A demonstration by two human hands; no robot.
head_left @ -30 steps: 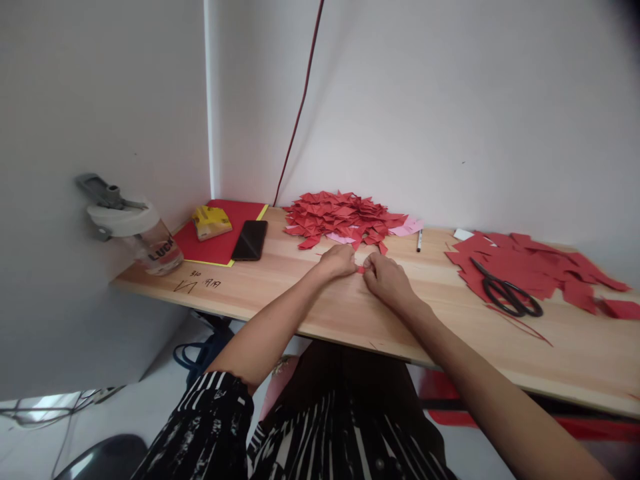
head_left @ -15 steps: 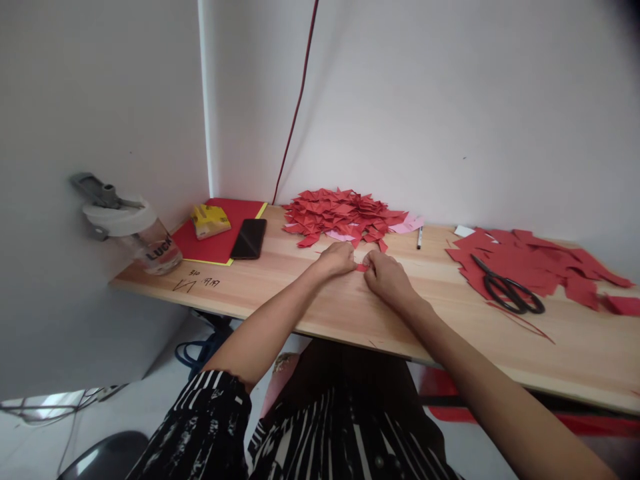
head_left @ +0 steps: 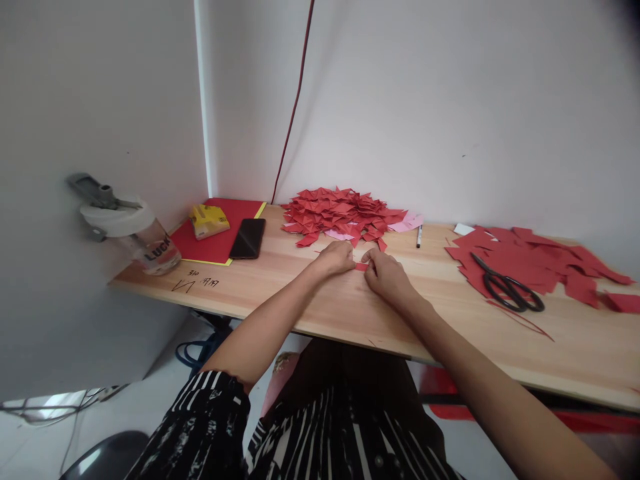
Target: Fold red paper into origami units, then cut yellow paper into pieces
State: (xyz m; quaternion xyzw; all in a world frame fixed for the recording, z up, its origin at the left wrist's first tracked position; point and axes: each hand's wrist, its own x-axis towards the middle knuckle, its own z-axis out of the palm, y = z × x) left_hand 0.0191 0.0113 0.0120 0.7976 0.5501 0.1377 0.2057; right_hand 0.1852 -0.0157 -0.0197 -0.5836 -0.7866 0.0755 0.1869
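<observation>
Between my two hands a small piece of red paper (head_left: 361, 267) lies on the wooden table (head_left: 320, 300), mostly covered by fingers. My left hand (head_left: 338, 259) is closed on its left end. At the right end, my right hand (head_left: 386, 275) has its fingers curled and pressed onto the paper. Just beyond my hands rises a heap of folded red paper pieces (head_left: 343, 210), with some pink paper (head_left: 407, 221) sticking out at its edge.
On the right, black-handled scissors (head_left: 510, 290) lie on flat red paper sheets (head_left: 530, 260). A marker (head_left: 419, 237) lies near the heap. Leftward are a phone (head_left: 249, 239), a yellow packet (head_left: 210, 221) on a red folder (head_left: 215, 250) and a drinking bottle (head_left: 135, 233).
The fingers of my right hand have shifted slightly on the paper, and a bit more red shows between my hands. My left hand stays in place.
</observation>
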